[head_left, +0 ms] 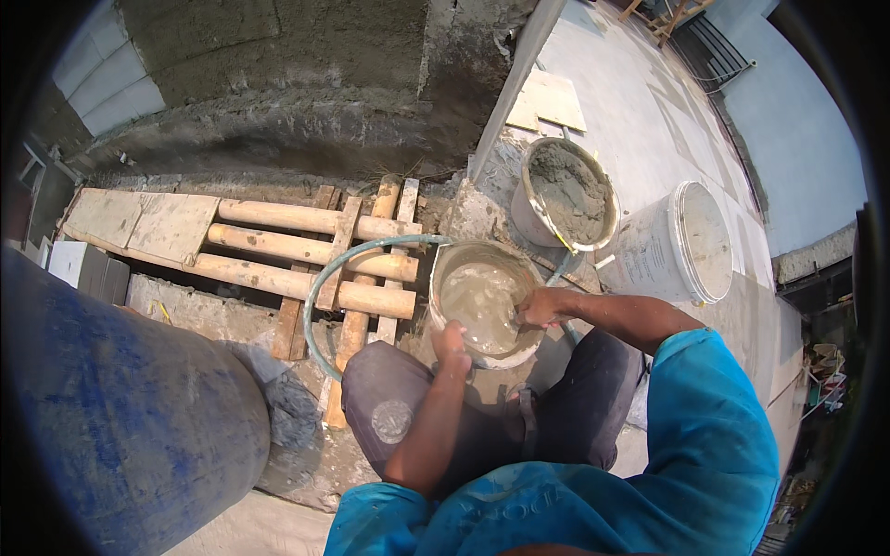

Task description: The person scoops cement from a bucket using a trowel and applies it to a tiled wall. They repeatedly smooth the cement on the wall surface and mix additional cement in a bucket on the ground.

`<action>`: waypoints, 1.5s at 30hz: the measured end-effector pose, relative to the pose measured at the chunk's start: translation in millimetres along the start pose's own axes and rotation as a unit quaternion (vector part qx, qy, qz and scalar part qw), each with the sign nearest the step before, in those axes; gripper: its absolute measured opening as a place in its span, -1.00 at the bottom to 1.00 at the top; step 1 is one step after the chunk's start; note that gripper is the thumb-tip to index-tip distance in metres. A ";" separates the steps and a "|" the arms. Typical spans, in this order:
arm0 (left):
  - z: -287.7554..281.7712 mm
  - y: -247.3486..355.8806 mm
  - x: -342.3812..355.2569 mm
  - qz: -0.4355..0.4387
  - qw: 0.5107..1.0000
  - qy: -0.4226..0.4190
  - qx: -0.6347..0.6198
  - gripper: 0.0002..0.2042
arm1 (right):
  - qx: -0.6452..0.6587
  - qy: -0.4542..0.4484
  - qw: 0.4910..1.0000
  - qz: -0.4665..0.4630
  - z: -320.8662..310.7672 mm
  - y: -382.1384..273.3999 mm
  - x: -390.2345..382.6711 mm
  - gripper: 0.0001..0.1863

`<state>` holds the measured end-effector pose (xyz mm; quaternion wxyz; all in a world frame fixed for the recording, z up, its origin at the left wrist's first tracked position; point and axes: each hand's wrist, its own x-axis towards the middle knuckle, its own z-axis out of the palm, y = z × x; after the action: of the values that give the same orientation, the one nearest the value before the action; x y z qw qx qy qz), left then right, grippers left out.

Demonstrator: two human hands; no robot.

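A bucket (528, 356) of wet grey-brown cement mix (477, 295) stands on the ground in front of my knees. My left hand (451, 345) is closed on its near left rim. My right hand (544, 308) reaches over the right rim, fingers closed, just above the mix. What it grips is hidden beneath the fingers. A green hose (320, 295) curves around the bucket's left side and passes behind it. Just beyond, to the right, sits a second bucket (530, 215) filled with thicker grey mortar (567, 185).
A white plastic pail (649, 250) lies tipped on the right. Round wooden poles (306, 248) and planks lie at the left. A large blue drum (139, 408) fills the lower left. A partly plastered wall (278, 56) rises at the back.
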<state>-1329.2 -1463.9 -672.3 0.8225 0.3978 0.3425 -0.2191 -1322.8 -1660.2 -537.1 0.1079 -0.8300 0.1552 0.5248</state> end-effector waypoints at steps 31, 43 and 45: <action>-2.6 38.1 -6.4 -0.147 0.987 -0.042 0.054 -0.58 | -0.034 0.288 0.954 -0.079 14.4 -9.6 -49.7 -0.53; -15.9 24.6 20.4 -0.162 0.984 -0.057 0.037 -0.44 | -0.067 0.294 0.953 -0.031 2.5 -6.6 -48.9 -0.52; -16.6 18.9 18.2 -0.138 0.988 -0.059 0.042 -0.43 | -0.090 0.267 0.959 -0.039 16.1 7.9 -23.2 -0.52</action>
<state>-1311.5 -1441.1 -683.6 0.7856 0.3677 0.3352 -0.3678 -1348.5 -1658.7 -523.0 0.0077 -0.9517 0.0981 0.2908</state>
